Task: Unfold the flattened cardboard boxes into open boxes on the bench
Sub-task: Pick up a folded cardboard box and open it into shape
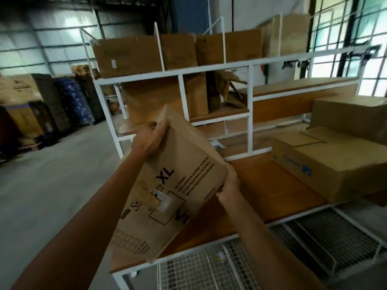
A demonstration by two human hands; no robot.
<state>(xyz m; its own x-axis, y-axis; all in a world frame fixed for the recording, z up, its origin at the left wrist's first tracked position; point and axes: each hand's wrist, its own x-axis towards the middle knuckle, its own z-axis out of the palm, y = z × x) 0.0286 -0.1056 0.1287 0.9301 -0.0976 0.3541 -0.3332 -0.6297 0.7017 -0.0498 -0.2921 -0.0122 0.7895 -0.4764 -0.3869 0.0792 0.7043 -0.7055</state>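
Both hands on the flat box (176,185), held tilted above the bench (272,185), left of centre. Left hand (149,139) grips its far upper edge; right hand (229,186) pinches the near right corner. Two boxes (326,162) sit stacked at right.

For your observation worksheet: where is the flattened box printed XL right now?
In the head view's centre, the flattened box is held tilted above the wooden bench, left hand gripping its upper edge, right hand its right edge.
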